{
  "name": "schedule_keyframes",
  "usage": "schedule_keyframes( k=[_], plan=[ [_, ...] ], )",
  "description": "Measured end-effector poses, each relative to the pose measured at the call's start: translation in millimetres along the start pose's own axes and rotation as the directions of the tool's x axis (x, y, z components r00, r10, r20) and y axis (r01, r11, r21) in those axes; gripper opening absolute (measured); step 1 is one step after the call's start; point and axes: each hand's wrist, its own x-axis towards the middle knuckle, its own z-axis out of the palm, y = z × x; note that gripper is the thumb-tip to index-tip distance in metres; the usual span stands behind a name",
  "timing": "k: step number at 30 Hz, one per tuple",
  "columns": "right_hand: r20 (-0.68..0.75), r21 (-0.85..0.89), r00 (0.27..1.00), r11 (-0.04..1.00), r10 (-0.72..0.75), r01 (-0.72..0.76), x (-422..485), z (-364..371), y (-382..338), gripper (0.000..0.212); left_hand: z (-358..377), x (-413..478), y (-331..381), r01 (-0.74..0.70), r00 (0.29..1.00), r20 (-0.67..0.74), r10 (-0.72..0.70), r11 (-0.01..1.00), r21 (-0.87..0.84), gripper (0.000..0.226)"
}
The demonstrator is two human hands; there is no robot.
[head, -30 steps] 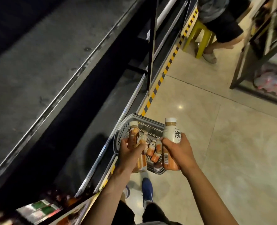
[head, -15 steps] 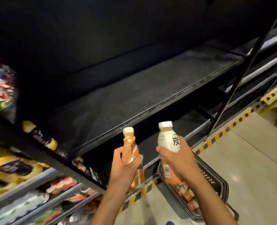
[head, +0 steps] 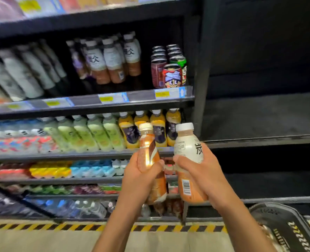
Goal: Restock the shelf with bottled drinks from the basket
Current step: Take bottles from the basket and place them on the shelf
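— Where have I got the camera pointed? What sort of place am I looking at?

— A shop, by my view: the drinks aisle. I see a dark metal shelf unit (head: pixel 103 104) with several tiers, each packed with rows of the same product facing out.

— What tells you it's retail and not a storeroom?

— Yellow price tags (head: pixel 162 94) run along the shelf edges. There are white-capped milk-tea bottles (head: pixel 112 60), printed cans (head: pixel 172 75), green bottles (head: pixel 96 133) and yellow juice bottles (head: pixel 157 128) in neat lines.

— Anything at floor level?

— A yellow-and-black hazard strip (head: pixel 59 227) along the unit's base, and a dark plastic shopping basket (head: pixel 288 228) at lower right.
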Motion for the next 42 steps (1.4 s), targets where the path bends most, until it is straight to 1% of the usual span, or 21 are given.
schedule_keyframes(
  k=[3, 7, 11, 14, 18, 21, 25, 28, 29, 31, 33, 34, 35, 37, 38, 39, 40, 41, 42],
  plan=[
    [0.047, 0.007, 0.998, 0.999, -0.034, 0.034, 2.7, 42.3, -13.6, 0.040, -46.2, 3.9, 2.6, -0.016, 0.996, -0.086, 0.013, 0.999, -0.032, 0.019],
    [0.102, 0.028, 0.993, 0.998, -0.057, 0.054, 16.9, 87.7, -38.5, 0.040, -94.7, 18.4, 19.6, -0.059, 0.985, -0.163, 0.052, 0.997, -0.040, 0.021],
    [0.188, 0.052, 0.979, 0.997, -0.073, 0.064, 40.0, 118.2, -69.9, 0.050, -130.4, 45.4, 43.9, -0.134, 0.968, -0.215, 0.125, 0.990, -0.029, 0.016],
    [0.252, 0.095, 0.962, 0.992, -0.103, 0.081, 66.0, 134.9, -94.0, 0.044, -148.6, 76.5, 63.8, -0.199, 0.950, -0.249, 0.188, 0.980, -0.018, 0.024],
    [0.282, 0.091, 0.948, 0.988, -0.147, 0.126, 110.8, 158.3, -126.7, 0.037, -161.8, 127.3, 95.1, -0.271, 0.934, -0.233, 0.270, 0.962, 0.026, 0.021],
    [0.290, 0.075, 0.941, 0.985, -0.173, 0.158, 145.0, 177.2, -148.0, 0.033, -173.7, 164.8, 115.1, -0.318, 0.920, -0.219, 0.324, 0.946, 0.063, 0.027],
    [0.300, 0.099, 0.946, 0.990, -0.123, 0.097, 181.3, 197.3, -167.4, 0.029, -193.0, 205.9, 129.1, -0.329, 0.909, -0.237, 0.344, 0.939, 0.099, 0.028],
    [0.228, 0.090, 0.971, 0.994, -0.075, 0.056, 207.1, 204.7, -174.8, 0.039, -209.0, 231.5, 134.1, -0.289, 0.921, -0.248, 0.301, 0.954, 0.082, 0.038],
    [0.189, 0.075, 0.979, 0.995, -0.073, 0.059, 216.6, 206.0, -176.7, 0.039, -213.5, 241.1, 135.8, -0.277, 0.923, -0.259, 0.286, 0.958, 0.073, 0.040],
    [0.137, 0.051, 0.989, 0.997, -0.063, 0.057, 232.9, 209.3, -180.0, 0.029, -223.6, 263.4, 137.7, -0.245, 0.922, -0.293, 0.254, 0.967, 0.068, 0.037],
    [0.085, 0.103, 0.993, 0.992, -0.078, 0.069, 247.7, 213.5, -183.0, 0.017, -234.0, 291.6, 139.2, -0.192, 0.923, -0.333, 0.192, 0.981, 0.034, 0.032],
    [0.054, 0.131, 0.992, 0.986, -0.112, 0.104, 253.6, 215.3, -184.5, 0.017, -238.1, 307.2, 140.4, -0.170, 0.927, -0.338, 0.162, 0.985, 0.007, 0.033],
    [0.030, 0.144, 0.988, 0.979, -0.152, 0.147, 260.9, 217.7, -185.5, 0.024, -243.3, 323.1, 140.2, -0.137, 0.934, -0.335, 0.127, 0.991, -0.006, 0.036],
    [-0.019, 0.119, 0.974, 0.967, -0.225, 0.226, 273.7, 220.7, -186.0, 0.048, -250.1, 349.6, 142.3, -0.118, 0.943, -0.318, 0.099, 0.992, -0.040, 0.035],
    [-0.063, 0.084, 0.968, 0.966, -0.242, 0.246, 278.9, 221.3, -186.6, 0.060, -254.1, 364.0, 142.4, -0.134, 0.936, -0.337, 0.106, 0.989, -0.060, 0.036],
    [-0.116, 0.047, 0.961, 0.965, -0.251, 0.258, 284.8, 221.0, -187.2, 0.070, -257.9, 377.3, 142.0, -0.149, 0.929, -0.349, 0.120, 0.987, -0.055, 0.044],
    [-0.156, 0.018, 0.953, 0.964, -0.260, 0.266, 289.8, 220.5, -187.7, 0.077, -260.0, 385.1, 142.5, -0.163, 0.927, -0.345, 0.147, 0.986, -0.017, 0.053],
    [-0.181, 0.000, 0.947, 0.963, -0.264, 0.268, 296.2, 219.7, -187.3, 0.080, -262.6, 393.6, 141.0, -0.179, 0.931, -0.316, 0.182, 0.983, 0.038, 0.055],
    [-0.201, -0.015, 0.943, 0.963, -0.266, 0.269, 300.8, 219.2, -187.4, 0.080, -261.3, 396.7, 141.3, -0.208, 0.935, -0.276, 0.221, 0.975, 0.077, 0.051]
  ],
)
